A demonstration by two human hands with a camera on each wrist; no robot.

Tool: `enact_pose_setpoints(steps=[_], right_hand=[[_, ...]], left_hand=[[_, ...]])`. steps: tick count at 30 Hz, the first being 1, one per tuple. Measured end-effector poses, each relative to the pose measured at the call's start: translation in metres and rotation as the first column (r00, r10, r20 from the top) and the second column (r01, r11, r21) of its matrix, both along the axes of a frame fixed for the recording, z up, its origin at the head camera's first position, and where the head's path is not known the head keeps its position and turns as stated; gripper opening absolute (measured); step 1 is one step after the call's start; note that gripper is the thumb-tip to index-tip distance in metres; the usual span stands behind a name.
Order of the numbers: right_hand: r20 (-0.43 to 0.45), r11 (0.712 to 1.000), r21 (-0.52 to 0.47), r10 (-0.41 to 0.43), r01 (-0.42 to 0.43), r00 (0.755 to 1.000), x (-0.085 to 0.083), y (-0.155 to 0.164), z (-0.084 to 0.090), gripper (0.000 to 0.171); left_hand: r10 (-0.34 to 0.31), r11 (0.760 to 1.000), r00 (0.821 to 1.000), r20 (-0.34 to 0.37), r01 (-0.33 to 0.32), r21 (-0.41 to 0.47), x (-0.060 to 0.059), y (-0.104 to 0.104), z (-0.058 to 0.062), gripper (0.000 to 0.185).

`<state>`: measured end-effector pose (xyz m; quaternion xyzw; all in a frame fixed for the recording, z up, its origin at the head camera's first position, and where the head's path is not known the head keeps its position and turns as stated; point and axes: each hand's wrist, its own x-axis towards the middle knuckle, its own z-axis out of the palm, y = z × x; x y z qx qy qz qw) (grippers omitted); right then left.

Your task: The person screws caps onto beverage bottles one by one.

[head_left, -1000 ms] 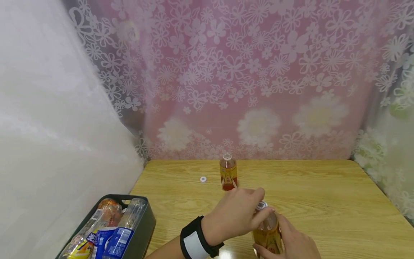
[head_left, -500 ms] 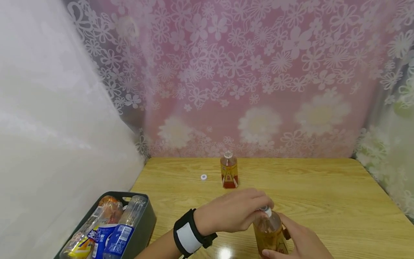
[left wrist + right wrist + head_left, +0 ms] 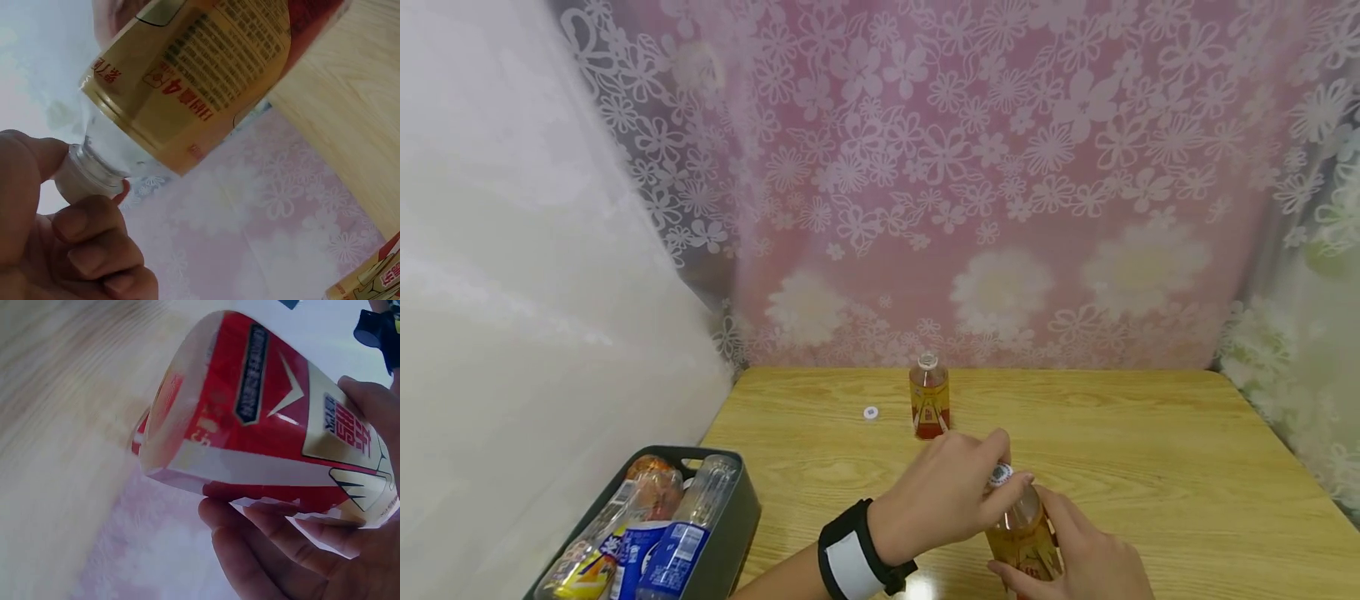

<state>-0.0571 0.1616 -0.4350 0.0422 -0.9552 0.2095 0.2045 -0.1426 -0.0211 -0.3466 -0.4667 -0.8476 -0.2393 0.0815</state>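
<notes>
My left hand pinches the white cap of a drink bottle, thumb on one side and curled fingers on the other. Around the bottle's body, my right hand curls its fingers and thumb, seen on the red and cream label in the right wrist view. The cap sits on the neck in the left wrist view, and the bottle has a yellow and red label. Farther back stands a second bottle of the same look, its mouth uncapped. A loose white cap lies on the table left of it.
A dark grey bin at the lower left holds several plastic bottles, among them one with a blue label. The wood-grain table ends at a pink flowered curtain. A pale sheet hangs on the left.
My left hand has turned about the cap, over and then back to much the same pose as a second ago. The bottle has shifted slightly with it. The back bottle and loose cap stay put.
</notes>
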Motion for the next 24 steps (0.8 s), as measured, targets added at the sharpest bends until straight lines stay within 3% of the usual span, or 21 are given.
enact_pose_setpoints(steps=[6, 11, 15, 20, 24], right_hand=[[0.075, 0.988, -0.131, 0.087, -0.077, 0.993, 0.002, 0.003, 0.004, 0.089], [0.177, 0.978, -0.166, 0.154, -0.124, 0.972, 0.005, 0.007, 0.01, 0.087], [0.134, 0.987, -0.124, 0.115, -0.098, 0.984, 0.005, 0.004, 0.01, 0.085], [0.09, 0.996, -0.086, 0.043, -0.036, 0.995, 0.004, 0.0, 0.009, 0.081], [0.067, 0.995, -0.089, 0.041, -0.035, 0.997, 0.005, 0.0, 0.006, 0.083]], left_hand=[[-0.137, 0.99, 0.99, -0.013, 0.137, 0.016, -0.004, -0.002, 0.0, 0.025], [-0.221, 0.975, 0.975, -0.024, 0.222, 0.012, -0.007, -0.006, -0.001, 0.019], [-0.201, 0.979, 0.979, -0.034, 0.201, 0.016, -0.006, -0.008, -0.002, 0.017], [-0.13, 0.992, 0.99, -0.05, 0.13, -0.005, -0.002, -0.005, -0.007, 0.032], [-0.1, 0.995, 0.995, 0.025, 0.1, 0.001, 0.003, -0.005, -0.014, 0.043]])
